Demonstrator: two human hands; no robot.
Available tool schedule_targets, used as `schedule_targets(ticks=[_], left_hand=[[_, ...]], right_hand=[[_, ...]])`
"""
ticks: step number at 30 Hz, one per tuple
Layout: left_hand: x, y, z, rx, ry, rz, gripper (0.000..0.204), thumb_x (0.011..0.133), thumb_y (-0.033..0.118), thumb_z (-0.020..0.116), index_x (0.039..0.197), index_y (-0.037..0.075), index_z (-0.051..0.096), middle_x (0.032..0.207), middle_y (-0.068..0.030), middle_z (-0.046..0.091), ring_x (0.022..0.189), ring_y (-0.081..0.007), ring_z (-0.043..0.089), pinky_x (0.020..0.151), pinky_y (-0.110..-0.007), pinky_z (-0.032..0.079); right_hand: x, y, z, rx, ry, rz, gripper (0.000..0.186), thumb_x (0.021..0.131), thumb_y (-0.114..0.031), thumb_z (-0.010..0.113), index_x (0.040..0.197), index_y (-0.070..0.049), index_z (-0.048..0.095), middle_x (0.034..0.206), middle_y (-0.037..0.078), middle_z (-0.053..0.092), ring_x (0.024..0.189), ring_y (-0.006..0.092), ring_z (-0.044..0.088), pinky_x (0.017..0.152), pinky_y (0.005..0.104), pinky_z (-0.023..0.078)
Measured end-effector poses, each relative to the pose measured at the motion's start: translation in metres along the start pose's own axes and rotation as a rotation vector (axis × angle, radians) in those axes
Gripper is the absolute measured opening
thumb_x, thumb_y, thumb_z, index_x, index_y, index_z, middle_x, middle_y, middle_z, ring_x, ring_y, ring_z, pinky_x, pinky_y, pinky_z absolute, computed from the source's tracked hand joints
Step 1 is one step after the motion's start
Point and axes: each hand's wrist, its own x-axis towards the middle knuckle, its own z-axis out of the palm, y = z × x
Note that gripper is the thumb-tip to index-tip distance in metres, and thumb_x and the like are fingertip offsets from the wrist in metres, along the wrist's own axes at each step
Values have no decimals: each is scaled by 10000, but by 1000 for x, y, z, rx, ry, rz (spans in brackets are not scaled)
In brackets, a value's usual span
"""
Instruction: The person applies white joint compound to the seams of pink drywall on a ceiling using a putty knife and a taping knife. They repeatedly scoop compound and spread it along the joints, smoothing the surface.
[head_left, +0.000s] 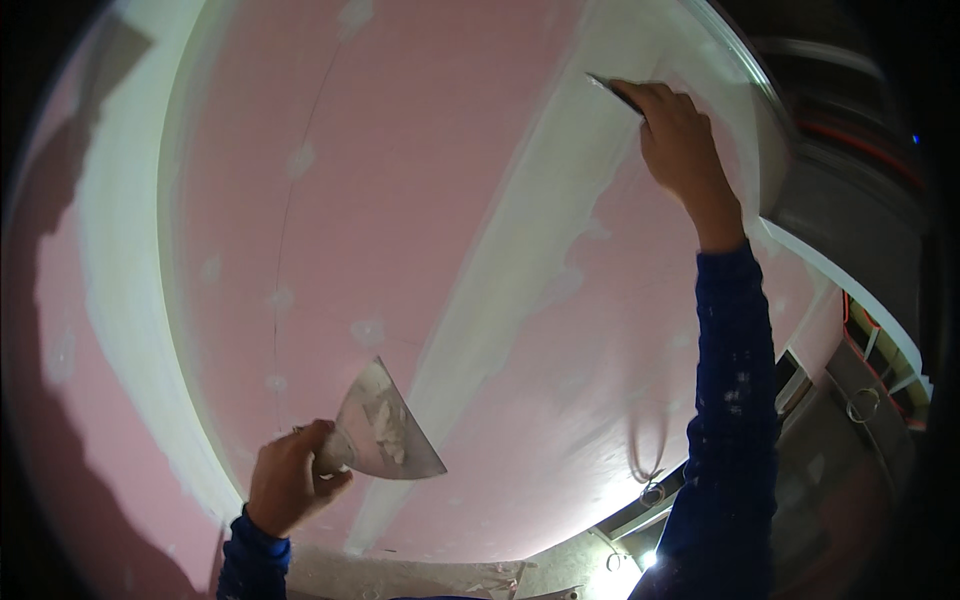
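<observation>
My left hand (288,478) is wrapped round the handle of a wide, flared putty knife (366,396). A lump of whitish compound (389,430) sits on its blade. High up on the right, my right hand (682,145) is closed on a second putty knife (616,93), seen nearly edge-on. Its blade lies over a long pale band of filler (535,190) on the pink drywall (390,200); whether it touches the surface I cannot tell. My right arm is stretched out, its blue sleeve spotted with white.
A pale filled edge (165,190) runs down the left side. Small filler patches (367,331) and a thin dark line mark the pink board. Toward the lower right are a coiled wire (652,494), a bright lamp (648,559) and another wire coil (862,405) near a recessed opening.
</observation>
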Motion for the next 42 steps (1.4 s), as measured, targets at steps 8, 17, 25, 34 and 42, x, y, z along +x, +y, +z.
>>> schedule_targets(ticks=[8, 17, 25, 34, 42], left_hand=[[-6, -10, 21, -9, -50, -121, 451, 699, 156, 817, 1102, 52, 643, 874, -158, 713, 816, -372, 703, 730, -453, 565], [1, -26, 41, -38, -37, -180, 466, 681, 131, 796, 1105, 26, 634, 889, -191, 709, 835, -392, 703, 741, -457, 563], [-8, -37, 46, -38, -29, -202, 468, 682, 120, 780, 1109, 5, 629, 871, -210, 700, 826, -415, 697, 746, -457, 560], [-6, -37, 47, -72, -55, -225, 467, 692, 130, 781, 1115, 3, 629, 884, -213, 700, 830, -411, 698, 744, -453, 559], [-6, -33, 47, -66, -63, -235, 464, 697, 129, 780, 1118, 7, 630, 876, -209, 698, 827, -405, 700, 733, -453, 558]], right_hand=[[61, 37, 67, -183, -49, 172, 580, 949, -69, 531, 1471, -323, 529, 1343, 73, 608, 1181, 353, 595, 993, 631, 447], [37, 48, 89, -191, -36, 155, 633, 921, -66, 575, 1489, -340, 525, 1290, 91, 606, 1158, 350, 607, 983, 579, 467], [-11, 3, 92, -239, 42, 104, 639, 911, -43, 607, 1485, -315, 542, 1279, 107, 603, 1151, 336, 614, 994, 545, 457], [-57, -26, 105, -123, 90, 50, 629, 908, -15, 638, 1480, -263, 554, 1288, 108, 586, 1218, 308, 562, 1062, 531, 395], [-93, -60, 102, -72, 17, 38, 623, 906, -27, 656, 1481, -243, 552, 1289, 127, 556, 1206, 310, 539, 1076, 539, 376]])
